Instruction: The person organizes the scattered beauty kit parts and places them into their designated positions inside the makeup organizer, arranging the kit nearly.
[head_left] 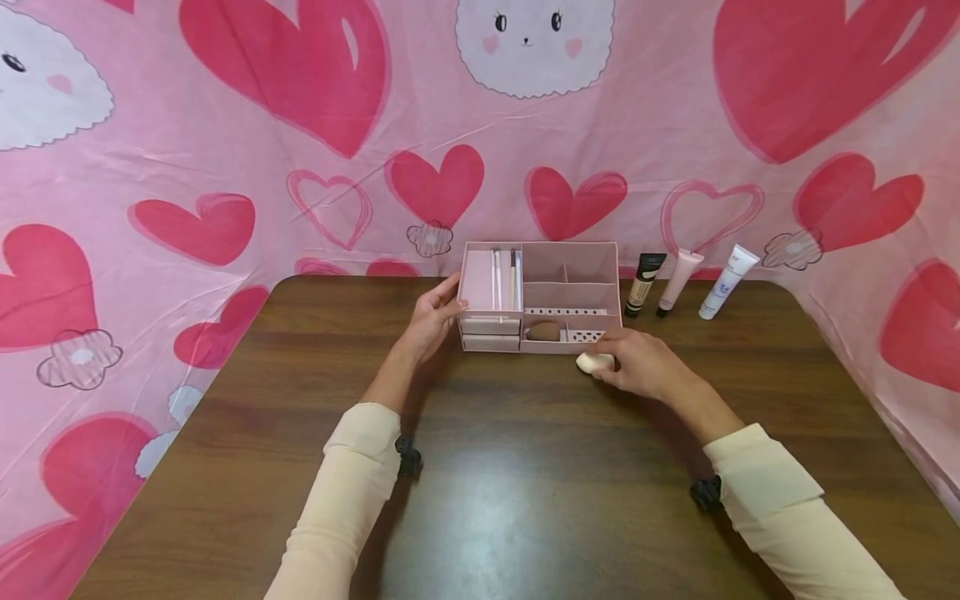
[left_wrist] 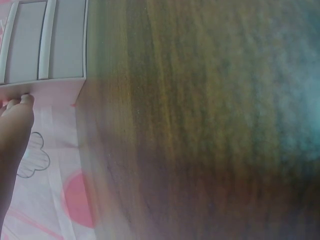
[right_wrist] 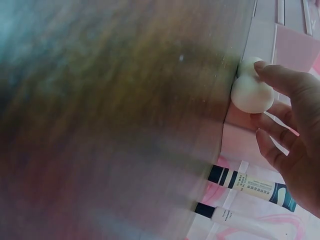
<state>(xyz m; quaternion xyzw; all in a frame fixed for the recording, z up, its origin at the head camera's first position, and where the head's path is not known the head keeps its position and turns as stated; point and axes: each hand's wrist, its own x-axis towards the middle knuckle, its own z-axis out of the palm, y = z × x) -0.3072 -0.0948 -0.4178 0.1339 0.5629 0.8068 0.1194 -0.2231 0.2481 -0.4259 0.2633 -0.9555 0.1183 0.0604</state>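
A pink desk organizer [head_left: 568,295] stands at the back of the wooden table, with slim sticks [head_left: 497,279] in its left tray and a brown makeup sponge [head_left: 543,332] in a front compartment. My left hand [head_left: 433,317] rests against the organizer's left side, its thumb near the front upper edge. In the left wrist view its fingertips [left_wrist: 27,99] touch the side wall beside the drawers. A cream-coloured, gourd-shaped makeup sponge [right_wrist: 253,93] is pinched between my right hand's [head_left: 643,363] thumb and fingers, just in front of the organizer's right front compartment.
Right of the organizer stand a black-capped beige tube [head_left: 641,287], a pink tube [head_left: 678,285] and a white tube [head_left: 727,283]. A pink heart-patterned cloth [head_left: 330,221] hangs behind the table [head_left: 480,467].
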